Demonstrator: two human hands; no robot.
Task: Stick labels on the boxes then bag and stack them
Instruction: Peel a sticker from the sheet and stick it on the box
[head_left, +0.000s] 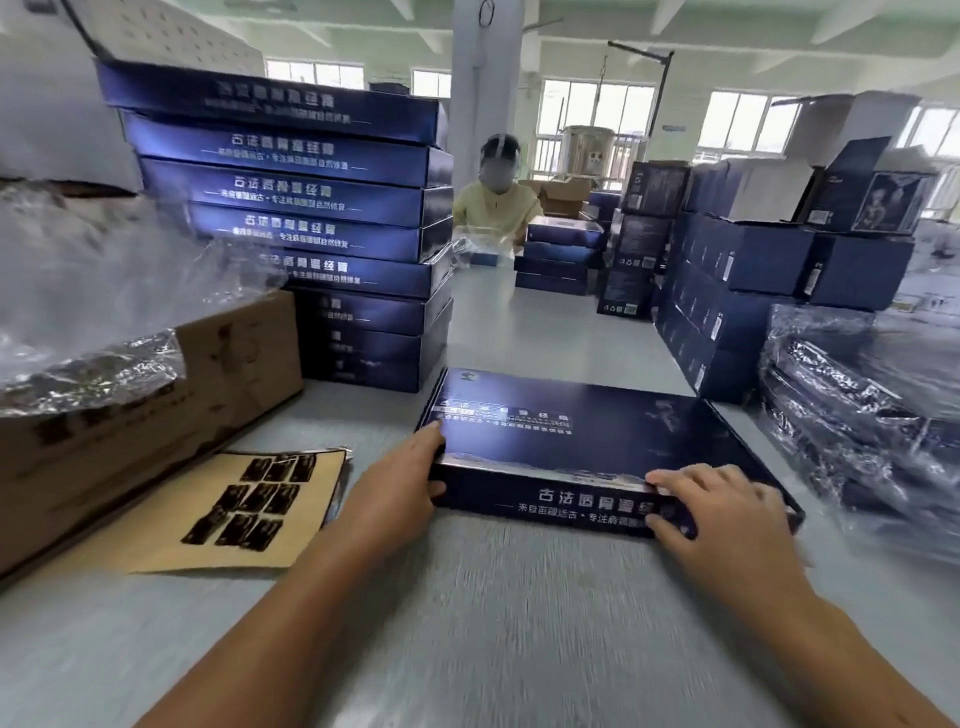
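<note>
Currently, left fingers (434, 434) are curled over the top near-left corner of the box (571, 431), thumb pressed on its near side; the left hand (402, 478) grips that corner. Right fingers (670, 478) are spread slightly apart on the top near edge, thumb set against the printed near side, so the right hand (722, 506) grips the near-right part.

The box is laid flat on the grey table (493, 623), centre, just ahead of both hands. A label sheet (244, 512) with dark stickers is seen just left of the left hand, lying partly against a cardboard carton (156, 395) topped with clear plastic bags (104, 291). A tall stack of boxes (311, 228) is stood behind-left, near the box's far-left corner. Bagged boxes (852, 415) are piled close on the right. Another person (496, 202) is seated far behind.

The box's long axis is run left to right across the table, right end slightly nearer; its printed side is faced toward the camera.
</note>
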